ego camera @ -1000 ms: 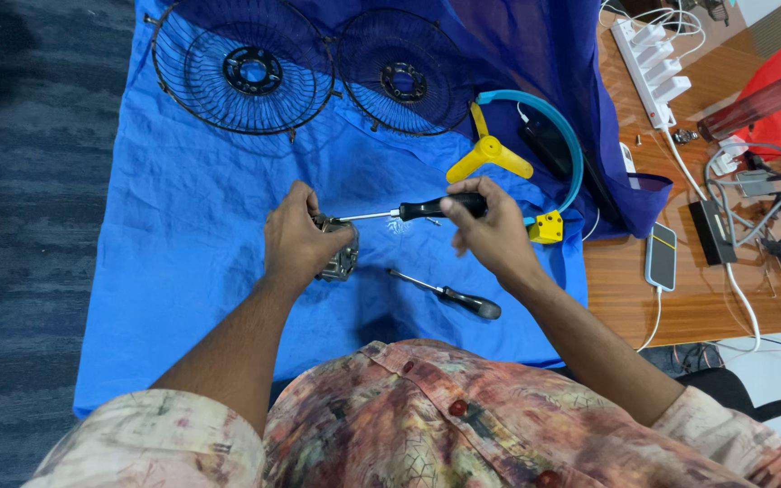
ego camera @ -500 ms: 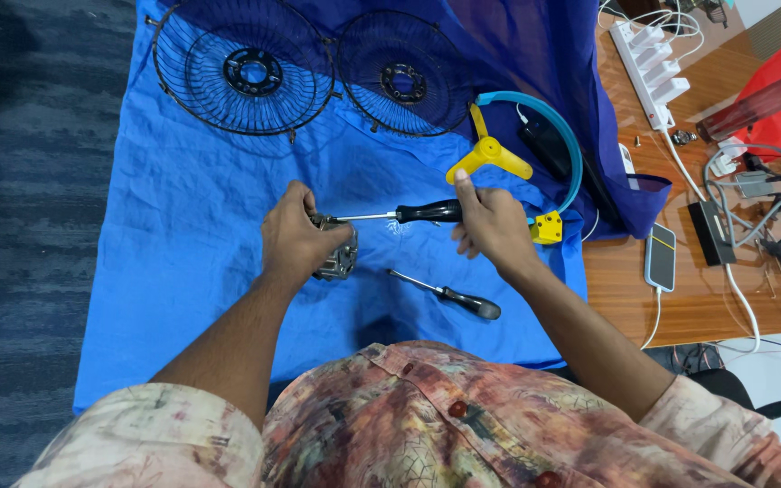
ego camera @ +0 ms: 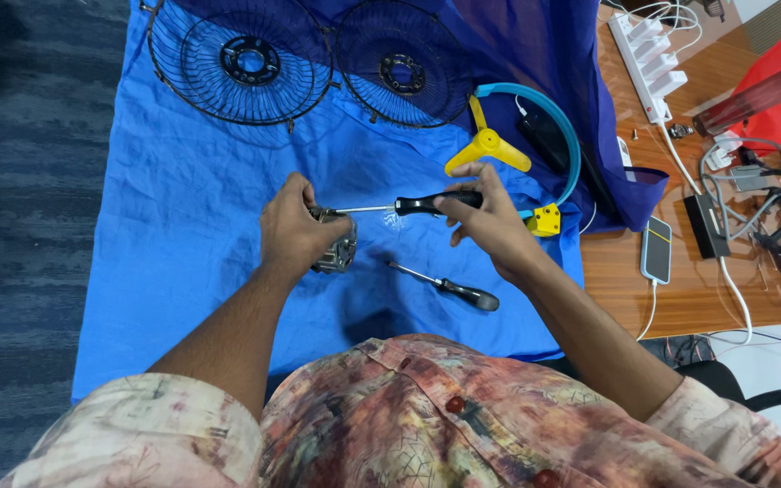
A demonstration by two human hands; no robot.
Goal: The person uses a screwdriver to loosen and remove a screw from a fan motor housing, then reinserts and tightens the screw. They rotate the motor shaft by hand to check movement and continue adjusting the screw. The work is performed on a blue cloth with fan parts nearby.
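My left hand (ego camera: 295,230) grips a small grey metal motor (ego camera: 336,248) and holds it just above the blue cloth (ego camera: 174,226). My right hand (ego camera: 488,217) is closed around the black handle of a screwdriver (ego camera: 413,205). Its thin shaft runs left and its tip meets the top of the motor beside my left thumb. A second black-handled screwdriver (ego camera: 449,286) lies loose on the cloth below and between my hands.
Two black wire fan grilles (ego camera: 239,63) (ego camera: 401,63) lie at the far edge of the cloth. A yellow fan blade (ego camera: 488,145) and a light blue ring (ego camera: 549,122) sit beyond my right hand. To the right, a wooden table (ego camera: 680,298) holds a phone (ego camera: 656,249), a power strip (ego camera: 651,50) and cables.
My right hand has shifted its grip along the screwdriver handle, with the fingers turning around it. The left hand and the motor stay in place.
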